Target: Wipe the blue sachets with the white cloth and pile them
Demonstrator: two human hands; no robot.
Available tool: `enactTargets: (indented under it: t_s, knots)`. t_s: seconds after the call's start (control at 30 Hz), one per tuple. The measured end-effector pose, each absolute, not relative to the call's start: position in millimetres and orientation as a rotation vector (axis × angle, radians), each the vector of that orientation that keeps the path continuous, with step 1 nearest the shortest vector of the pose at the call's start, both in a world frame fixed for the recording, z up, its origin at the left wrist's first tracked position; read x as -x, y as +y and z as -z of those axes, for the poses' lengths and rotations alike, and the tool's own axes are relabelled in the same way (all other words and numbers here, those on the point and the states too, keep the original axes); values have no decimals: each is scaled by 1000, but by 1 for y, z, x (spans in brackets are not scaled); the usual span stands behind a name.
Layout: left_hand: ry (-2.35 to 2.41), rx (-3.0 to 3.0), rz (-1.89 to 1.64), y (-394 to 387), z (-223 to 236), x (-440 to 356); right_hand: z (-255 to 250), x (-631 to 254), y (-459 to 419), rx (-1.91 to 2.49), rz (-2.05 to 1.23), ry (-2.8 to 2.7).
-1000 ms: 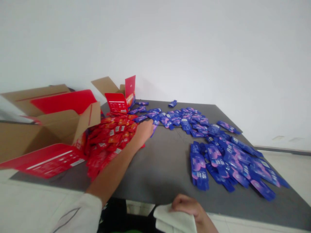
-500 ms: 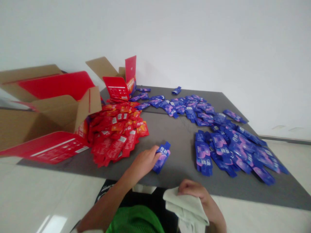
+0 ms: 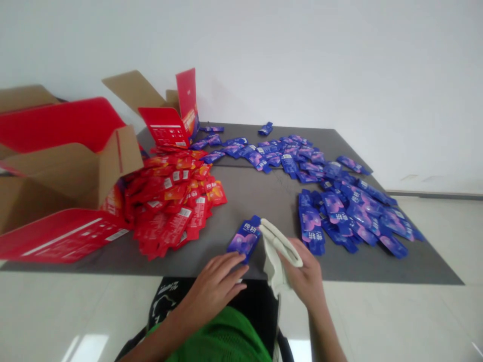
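Note:
A blue pouch (image 3: 245, 238) lies by itself near the front of the table. My left hand (image 3: 220, 280) is just below it, fingers stretched out and apart, with the fingertips by its lower edge; whether they touch it I cannot tell. In my right hand (image 3: 306, 271) is a folded off-white cloth (image 3: 281, 246), gripped at its right side and raised beside the pouch's right end. To the right lies a pile of blue pouches (image 3: 354, 211), trailing away toward the back. A heap of red pouches (image 3: 177, 201) spreads out on the left.
Two open red cardboard boxes stand at the left, the larger box (image 3: 64, 234) in front and the smaller box (image 3: 166, 125) behind. The grey table (image 3: 260, 193) reaches back to a white wall (image 3: 302, 60). Its front edge is close to my body.
My left hand has let go of the blue pouch and drawn back toward me. The pouch now lies flat. My right hand has lifted the cloth up over the table edge. The view has shifted slightly.

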State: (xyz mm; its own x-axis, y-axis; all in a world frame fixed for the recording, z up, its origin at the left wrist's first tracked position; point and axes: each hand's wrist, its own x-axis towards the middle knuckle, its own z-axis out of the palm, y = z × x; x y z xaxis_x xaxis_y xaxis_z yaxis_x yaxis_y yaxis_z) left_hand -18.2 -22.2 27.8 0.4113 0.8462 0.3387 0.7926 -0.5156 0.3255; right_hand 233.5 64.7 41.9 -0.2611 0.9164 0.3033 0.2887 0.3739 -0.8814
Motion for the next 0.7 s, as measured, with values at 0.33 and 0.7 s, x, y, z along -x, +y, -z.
enactTargets:
  t_s: [0.33, 0.7]
  knots:
    - [1495, -2552, -705, -24, -7, 18, -52, -168, 90, 952, -721, -2657]
    - [1508, -2490, -771, -23, -7, 21, -67, -180, 111, 1038, -547, -2538]
